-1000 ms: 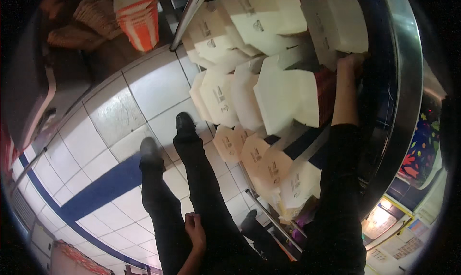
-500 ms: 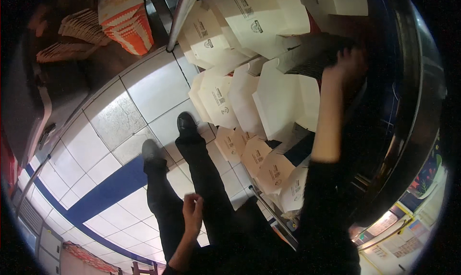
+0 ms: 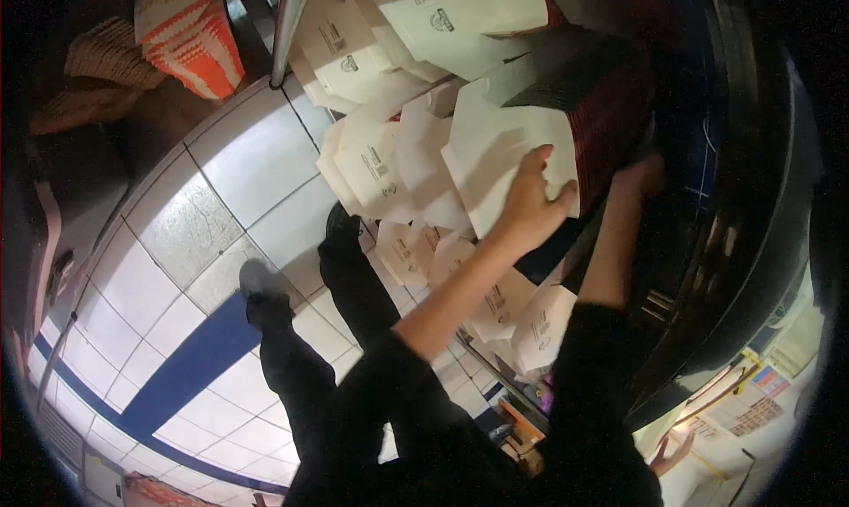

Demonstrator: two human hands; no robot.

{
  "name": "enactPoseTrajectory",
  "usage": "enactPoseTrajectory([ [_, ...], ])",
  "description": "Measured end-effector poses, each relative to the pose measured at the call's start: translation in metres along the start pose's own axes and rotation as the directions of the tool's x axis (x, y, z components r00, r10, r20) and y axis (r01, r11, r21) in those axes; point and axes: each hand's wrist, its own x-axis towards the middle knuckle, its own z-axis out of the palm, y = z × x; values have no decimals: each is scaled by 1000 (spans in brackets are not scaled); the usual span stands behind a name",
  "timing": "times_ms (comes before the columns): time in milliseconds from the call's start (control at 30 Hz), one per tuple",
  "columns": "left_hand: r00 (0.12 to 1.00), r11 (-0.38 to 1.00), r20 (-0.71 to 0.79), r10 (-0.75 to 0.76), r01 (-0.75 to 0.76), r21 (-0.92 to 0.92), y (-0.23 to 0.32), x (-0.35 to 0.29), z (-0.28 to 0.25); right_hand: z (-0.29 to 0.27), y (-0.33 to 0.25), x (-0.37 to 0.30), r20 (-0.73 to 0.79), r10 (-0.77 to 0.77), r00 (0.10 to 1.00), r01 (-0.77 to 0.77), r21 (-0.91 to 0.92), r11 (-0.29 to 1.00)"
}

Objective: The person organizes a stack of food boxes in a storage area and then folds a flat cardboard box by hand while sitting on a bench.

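A nested stack of paper takeaway boxes lies on its side, with a white inner box (image 3: pixel 508 166) facing me and many dark red edges (image 3: pixel 610 122) behind it. My left hand (image 3: pixel 535 204) reaches across to the mouth of this box. Its fingers and thumb are spread, with nothing gripped between them. At the far right end of the stack is my right hand (image 3: pixel 643 175), low beside the red edges. Deep shade hides its fingers, so its hold cannot be made out.
More white boxes (image 3: pixel 363 157) stand in stacks to the left, with smaller tan cartons (image 3: pixel 500 303) below. Orange-and-white striped cartons (image 3: pixel 199 56) sit at upper left near a metal post (image 3: pixel 287 29). Another person's hand (image 3: pixel 674 454) shows at lower right. White tiles (image 3: pixel 256 171) cover the floor.
My left hand has risen from beside my legs to the box's mouth. My right hand has come down from the stack's top to its right end. The view has shifted slightly.
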Motion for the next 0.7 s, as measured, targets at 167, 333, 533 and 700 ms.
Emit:
enactPoseTrajectory([
  [167,999,996,45,23,-27,80,-18,21,34,-30,37,99,241,-90,966,148,-237,960],
  [333,992,949,21,128,-129,287,-41,41,22,-7,61,121,325,-106,940,189,-234,954],
  [533,975,970,-61,213,-204,128,-47,52,50,-7,65,128,303,-180,936,258,-245,935],
  [700,966,969,-77,248,-246,40,-28,39,36,-26,92,123,368,-32,929,109,-192,975],
])
